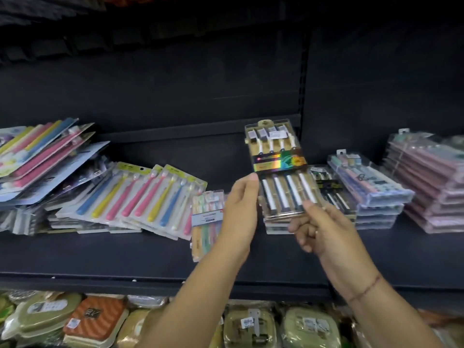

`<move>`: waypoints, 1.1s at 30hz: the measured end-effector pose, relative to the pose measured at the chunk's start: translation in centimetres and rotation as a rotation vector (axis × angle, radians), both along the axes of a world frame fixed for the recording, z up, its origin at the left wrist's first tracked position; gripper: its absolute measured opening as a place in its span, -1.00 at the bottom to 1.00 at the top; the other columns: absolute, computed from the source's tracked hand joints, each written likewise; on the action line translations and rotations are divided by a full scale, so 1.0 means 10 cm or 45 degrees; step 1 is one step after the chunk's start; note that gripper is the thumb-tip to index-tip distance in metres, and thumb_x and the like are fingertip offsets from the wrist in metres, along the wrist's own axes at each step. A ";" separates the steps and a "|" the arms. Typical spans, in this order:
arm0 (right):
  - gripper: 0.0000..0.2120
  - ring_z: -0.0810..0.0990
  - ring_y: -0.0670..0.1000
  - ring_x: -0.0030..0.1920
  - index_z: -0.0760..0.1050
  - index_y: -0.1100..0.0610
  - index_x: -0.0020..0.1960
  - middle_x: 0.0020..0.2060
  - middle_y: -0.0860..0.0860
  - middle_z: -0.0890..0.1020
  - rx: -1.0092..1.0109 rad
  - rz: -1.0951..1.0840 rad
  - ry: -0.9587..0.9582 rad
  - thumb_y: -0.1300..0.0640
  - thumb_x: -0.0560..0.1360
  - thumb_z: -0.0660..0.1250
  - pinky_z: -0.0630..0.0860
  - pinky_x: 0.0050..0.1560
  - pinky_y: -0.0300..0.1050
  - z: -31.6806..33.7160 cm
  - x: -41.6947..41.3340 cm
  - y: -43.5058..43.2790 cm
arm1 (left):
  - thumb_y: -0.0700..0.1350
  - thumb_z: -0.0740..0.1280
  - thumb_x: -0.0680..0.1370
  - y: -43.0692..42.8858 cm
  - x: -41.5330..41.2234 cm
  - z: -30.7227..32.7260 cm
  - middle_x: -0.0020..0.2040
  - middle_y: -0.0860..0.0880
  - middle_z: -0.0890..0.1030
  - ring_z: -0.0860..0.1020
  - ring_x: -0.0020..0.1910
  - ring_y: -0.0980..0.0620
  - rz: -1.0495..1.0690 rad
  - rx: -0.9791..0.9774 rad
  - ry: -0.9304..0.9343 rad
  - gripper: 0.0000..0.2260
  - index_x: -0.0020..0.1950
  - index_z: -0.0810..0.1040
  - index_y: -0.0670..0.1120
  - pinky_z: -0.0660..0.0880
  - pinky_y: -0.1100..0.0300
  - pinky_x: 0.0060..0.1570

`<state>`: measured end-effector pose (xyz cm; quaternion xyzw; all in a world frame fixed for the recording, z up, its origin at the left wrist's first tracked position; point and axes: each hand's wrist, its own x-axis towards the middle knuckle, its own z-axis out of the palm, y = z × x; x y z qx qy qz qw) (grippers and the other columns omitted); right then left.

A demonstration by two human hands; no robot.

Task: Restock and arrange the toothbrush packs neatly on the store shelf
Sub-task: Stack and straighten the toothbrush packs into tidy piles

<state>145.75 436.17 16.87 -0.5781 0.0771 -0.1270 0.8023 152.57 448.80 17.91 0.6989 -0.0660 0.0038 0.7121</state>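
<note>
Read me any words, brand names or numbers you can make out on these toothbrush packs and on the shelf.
None can be read.
Clear plastic four-brush pack with holographic band, held by both hands: print blurred.
Yellow-topped card packs of coloured brushes: header text too small.
Small pack with blue label: label blurred.
White tags on green pouches below: illegible.

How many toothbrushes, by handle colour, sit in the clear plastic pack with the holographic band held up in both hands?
White-handled toothbrushes in the clear plastic pack: 4
Other handle colours: 0
Total: 4
</note>
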 end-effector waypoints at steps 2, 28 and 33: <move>-0.85 0.38 -0.07 -0.55 0.41 0.11 -0.12 -0.45 0.09 0.57 -0.009 -0.147 0.036 0.10 0.60 0.24 0.26 -0.55 -0.27 -0.02 -0.01 -0.33 | 0.13 0.16 0.65 -0.14 0.12 -0.05 0.41 0.11 0.42 0.38 0.38 0.14 -0.012 0.245 -0.059 -0.65 0.42 0.40 0.09 0.30 0.33 0.27; -0.95 0.64 -0.01 -0.23 0.55 0.17 -0.03 -0.19 0.10 0.66 -0.360 0.057 0.281 0.19 0.56 0.33 0.57 -0.28 -0.23 -0.63 0.12 0.00 | 0.16 0.19 0.61 0.41 0.15 -0.39 0.48 0.16 0.33 0.28 0.40 0.24 0.141 0.564 -0.177 -0.53 0.50 0.33 0.06 0.19 0.26 0.39; -0.35 0.28 -0.29 0.32 0.18 -0.21 0.47 0.32 -0.30 0.25 -1.080 0.389 0.037 0.05 0.51 0.42 0.21 0.33 -0.37 -0.77 0.26 0.55 | 0.26 0.34 0.43 1.05 -0.05 -0.81 0.37 0.23 0.35 0.32 0.40 0.18 0.074 0.769 -0.110 -0.41 0.43 0.28 0.23 0.31 0.11 0.39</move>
